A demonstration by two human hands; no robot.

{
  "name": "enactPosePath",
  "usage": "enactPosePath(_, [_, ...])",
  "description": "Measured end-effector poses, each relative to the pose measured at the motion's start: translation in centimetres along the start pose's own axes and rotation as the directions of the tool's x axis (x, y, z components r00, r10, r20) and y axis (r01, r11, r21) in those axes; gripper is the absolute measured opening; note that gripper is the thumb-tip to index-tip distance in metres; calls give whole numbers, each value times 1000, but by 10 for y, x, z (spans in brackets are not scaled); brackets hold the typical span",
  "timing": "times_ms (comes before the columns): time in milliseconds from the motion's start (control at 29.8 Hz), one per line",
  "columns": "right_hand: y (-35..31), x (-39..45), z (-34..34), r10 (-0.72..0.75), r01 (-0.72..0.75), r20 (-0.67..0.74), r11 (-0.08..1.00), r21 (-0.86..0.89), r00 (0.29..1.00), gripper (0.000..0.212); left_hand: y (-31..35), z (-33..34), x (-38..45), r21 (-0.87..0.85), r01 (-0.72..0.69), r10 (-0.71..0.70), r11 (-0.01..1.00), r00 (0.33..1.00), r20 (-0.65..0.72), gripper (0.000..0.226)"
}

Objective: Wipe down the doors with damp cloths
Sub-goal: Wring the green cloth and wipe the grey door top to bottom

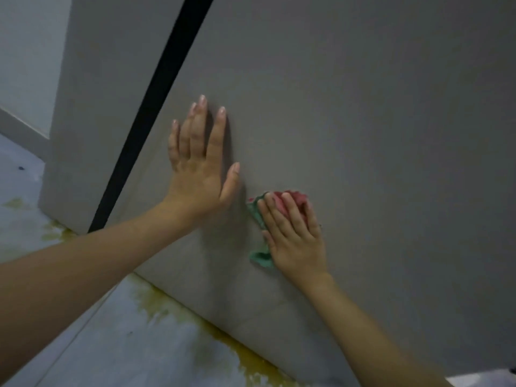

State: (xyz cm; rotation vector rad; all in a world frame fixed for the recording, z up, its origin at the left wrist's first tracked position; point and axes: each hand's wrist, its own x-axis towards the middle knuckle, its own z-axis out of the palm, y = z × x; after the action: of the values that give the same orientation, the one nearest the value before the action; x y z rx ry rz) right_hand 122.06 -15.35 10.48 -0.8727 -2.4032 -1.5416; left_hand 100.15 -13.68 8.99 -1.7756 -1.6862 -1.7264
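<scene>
Flat grey door panel (349, 135) braced by left hand (199, 166) (fingers straight, empty); crumpled red-green cloth (261, 256) pressed flat under right hand (293, 236); overlapping strokes advised.

The door (349, 121) is a plain grey panel with a black vertical strip along its left edge, standing just above the floor. The cloth (261, 256), bunched, red and green, lies pressed flat against its lower middle.

No text, label, brand, number or sign can be read on anything in view.
</scene>
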Motion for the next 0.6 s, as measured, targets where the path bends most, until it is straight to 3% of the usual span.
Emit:
enactPosePath(134, [54,-30,-26,303,-305,-54,951,-42,951,51,23,1,-18,-10,-107,107,994,991,82,73])
enactPosePath(202, [72,-25,-34,504,-513,-109,854,-84,857,56,33,3,-23,-27,-146,148,989,984,95,72])
enactPosePath(269, [70,-5,-34,673,-692,-181,717,-80,717,61,42,7,-21,-37,-171,173,985,982,77,72])
enactPosePath(336, [60,17,-28,767,-791,-242,612,-6,595,62,49,12,-16,-46,-167,169,985,984,46,72])
enactPosePath(369, [56,22,-24,772,-796,-260,605,21,580,61,52,15,-14,-49,-159,161,986,986,34,73])
enactPosePath(403, [50,20,-18,752,-773,-257,634,30,607,61,53,18,-13,-49,-154,155,987,988,25,73])
enactPosePath(537, [7,-34,3,472,-469,-80,881,60,878,61,55,23,-14,-38,-154,155,987,988,23,74])
enactPosePath(605, [-5,-65,9,373,-372,-43,927,44,927,60,57,23,-15,-35,-144,145,989,989,32,75])
